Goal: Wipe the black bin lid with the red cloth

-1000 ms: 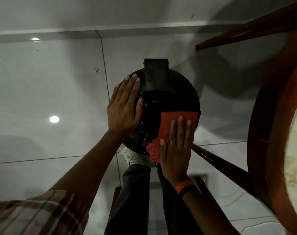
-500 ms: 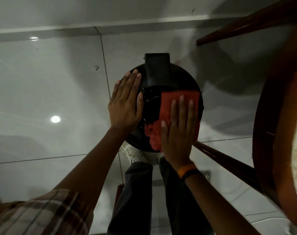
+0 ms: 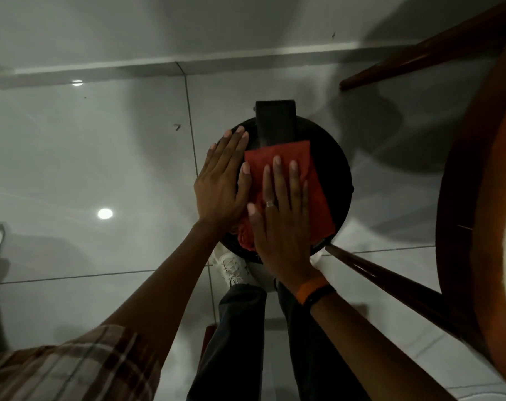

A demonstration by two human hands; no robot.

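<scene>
The right hand (image 3: 283,227) lies flat with fingers spread, pressing the red cloth (image 3: 299,180) down onto the black bin lid (image 3: 334,169). The cloth sits under that palm and reaches past the fingertips toward the lid's hinge block (image 3: 275,123). The left hand (image 3: 221,180) rests open and flat on the lid's left edge, its thumb just beside the cloth. The bin stands on the pale tiled floor (image 3: 101,157), close to a wooden chair (image 3: 471,215) on the right.
</scene>
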